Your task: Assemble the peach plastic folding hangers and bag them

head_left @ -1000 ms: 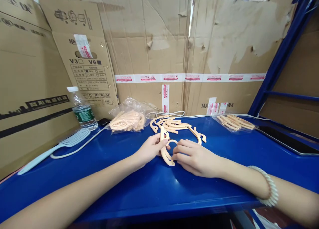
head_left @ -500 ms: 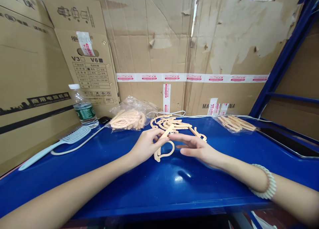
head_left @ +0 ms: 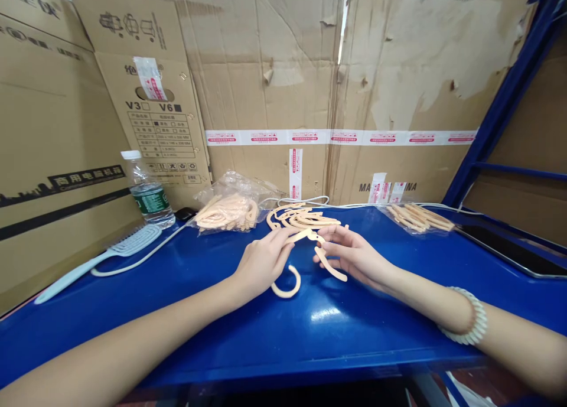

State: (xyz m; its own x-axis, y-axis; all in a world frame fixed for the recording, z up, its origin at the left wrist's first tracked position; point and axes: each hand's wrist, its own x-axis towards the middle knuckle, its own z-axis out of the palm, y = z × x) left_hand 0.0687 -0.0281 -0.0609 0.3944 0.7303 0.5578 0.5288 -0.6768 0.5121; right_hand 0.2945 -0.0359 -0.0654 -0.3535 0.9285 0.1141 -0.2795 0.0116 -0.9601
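Note:
A beige folding clothes hanger (head_left: 303, 236) is held between my two hands, its jointed arms spread apart. My left hand (head_left: 264, 258) pinches its left arm between thumb and fingers. My right hand (head_left: 357, 256) has its fingers curled around the joint side, beside the right arm (head_left: 333, 269), which slopes down to the right. Below my left hand shows a curved hook (head_left: 296, 289); whether it joins the hanger is hidden by the hand. Just behind lies a loose heap of similar beige hanger pieces (head_left: 310, 219).
On the blue table (head_left: 248, 342) stand a water bottle (head_left: 151, 197) and a clear bag of beige pieces (head_left: 225, 211). A hairbrush (head_left: 133, 241) lies left. To the right are another bag of pieces (head_left: 419, 218) and a dark phone or tablet (head_left: 509, 250). Cardboard (head_left: 266, 100) walls the back.
The hanger has opened out from a folded bundle, one arm now pointing right and down. My right hand has closed in on it, and the hook has swung lower.

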